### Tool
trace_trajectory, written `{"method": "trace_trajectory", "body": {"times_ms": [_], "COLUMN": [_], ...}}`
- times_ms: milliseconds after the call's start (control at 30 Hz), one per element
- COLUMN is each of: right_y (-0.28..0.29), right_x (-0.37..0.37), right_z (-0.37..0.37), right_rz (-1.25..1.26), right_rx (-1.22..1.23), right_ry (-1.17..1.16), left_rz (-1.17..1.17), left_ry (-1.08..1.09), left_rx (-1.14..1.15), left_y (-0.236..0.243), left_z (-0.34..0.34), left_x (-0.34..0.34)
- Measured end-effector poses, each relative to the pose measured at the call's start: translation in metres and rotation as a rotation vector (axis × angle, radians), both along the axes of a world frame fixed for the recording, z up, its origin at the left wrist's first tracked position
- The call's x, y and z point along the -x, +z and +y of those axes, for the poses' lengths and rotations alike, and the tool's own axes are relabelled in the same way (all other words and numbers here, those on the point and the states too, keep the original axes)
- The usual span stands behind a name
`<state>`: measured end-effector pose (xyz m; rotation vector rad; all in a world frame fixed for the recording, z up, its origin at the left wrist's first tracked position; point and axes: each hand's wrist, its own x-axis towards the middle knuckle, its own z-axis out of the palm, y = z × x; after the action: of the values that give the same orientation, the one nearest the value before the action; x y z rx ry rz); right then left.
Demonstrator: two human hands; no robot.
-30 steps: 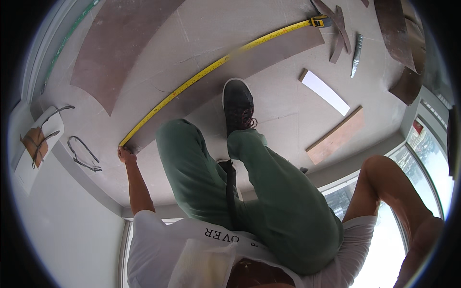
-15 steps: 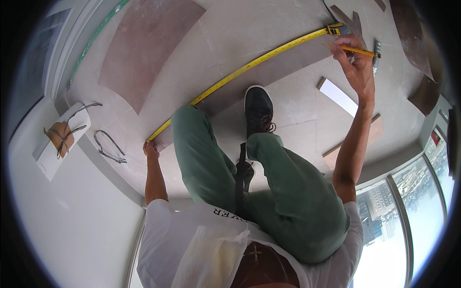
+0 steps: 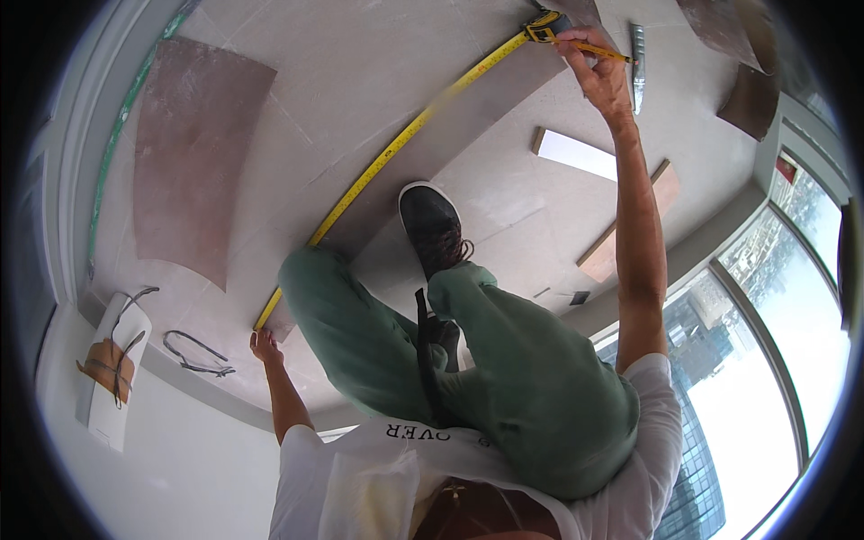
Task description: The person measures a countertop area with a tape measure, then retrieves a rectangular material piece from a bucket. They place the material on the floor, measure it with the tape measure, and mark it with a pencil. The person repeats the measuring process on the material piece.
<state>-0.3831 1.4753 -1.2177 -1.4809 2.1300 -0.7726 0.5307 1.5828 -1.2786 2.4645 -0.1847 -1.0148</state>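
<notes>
A yellow tape measure [image 3: 382,164] is stretched along one edge of a long grey-brown board [image 3: 490,106] on the floor. My left hand [image 3: 265,347] pinches the tape's end at the near left, by the board's end. Far off at the upper right, the black and yellow tape case [image 3: 547,29] rests at the other end of the stretched blade. My right hand [image 3: 601,83] is closed around a yellow pencil [image 3: 601,51], its fingertips right beside the case; whether they touch it I cannot tell. My bent left knee in green trousers [image 3: 337,315] covers part of the tape and board.
A reddish-brown sheet [image 3: 200,153] lies at the left. A white strip [image 3: 578,155], a light brown piece [image 3: 630,220] and a metal tool [image 3: 638,67] lie at the right. My dark shoe [image 3: 430,225] stands beside the board. Windows [image 3: 756,333] line the right side.
The whole view has turned, so the tape now runs more steeply. My right hand has come closer to the tape case, pencil still in it. My left hand keeps the tape's end.
</notes>
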Motion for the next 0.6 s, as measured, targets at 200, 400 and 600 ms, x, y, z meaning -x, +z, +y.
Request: {"method": "trace_trajectory", "body": {"times_ms": [200,400,600], "right_y": [0.016,-0.021,-0.02], "right_x": [-0.008,0.016,0.008], "right_z": [-0.015,0.021,0.035], "right_rz": [-0.153,-0.146,-0.182], "right_rx": [0.018,-0.01,-0.016], "right_ry": [-0.062,0.013,-0.013], "left_rz": [-0.053,-0.07,-0.101], "left_ry": [-0.026,-0.064,-0.093], "left_rx": [-0.007,0.073,0.165], "left_y": [0.008,0.024,0.031], "left_z": [-0.004,0.01,0.008], "left_x": [0.022,0.026,0.04]}}
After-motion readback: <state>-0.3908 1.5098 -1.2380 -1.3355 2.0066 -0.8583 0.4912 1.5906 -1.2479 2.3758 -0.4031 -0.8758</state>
